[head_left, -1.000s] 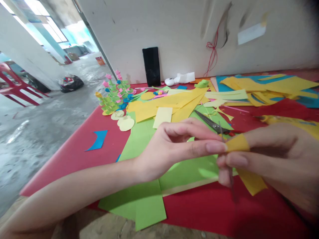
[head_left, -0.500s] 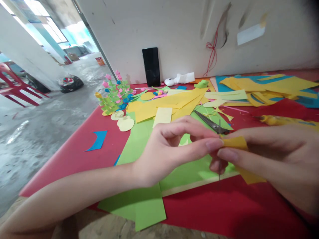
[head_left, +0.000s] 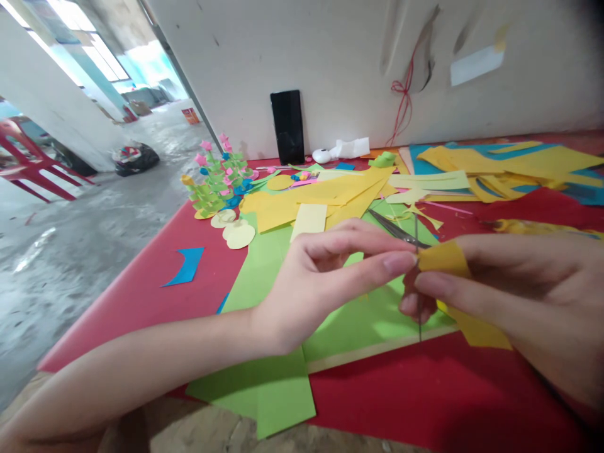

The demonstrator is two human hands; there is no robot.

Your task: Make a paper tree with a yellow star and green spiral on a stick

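Note:
My left hand (head_left: 325, 277) reaches in from the lower left, thumb and forefinger pinched at the tip of a yellow paper strip (head_left: 446, 259). My right hand (head_left: 514, 296) comes from the right with the strip curled over its forefinger; the strip's tail (head_left: 481, 327) hangs below. A thin dark stick (head_left: 418, 296) stands upright between the fingers of both hands. Both hands hover above a green sheet (head_left: 283, 371) on the red table (head_left: 425, 396).
Scissors (head_left: 394, 230) lie on green paper just behind my hands. Yellow, green and blue sheets and scraps cover the table behind. Small paper trees (head_left: 214, 179) stand at the far left corner. A black phone (head_left: 287, 126) leans on the wall. The table's left edge drops to the concrete floor.
My hands have risen slightly and the yellow strip has been turned a little round the right forefinger; the thin stick now stands more upright. The pinch of both hands stays the same.

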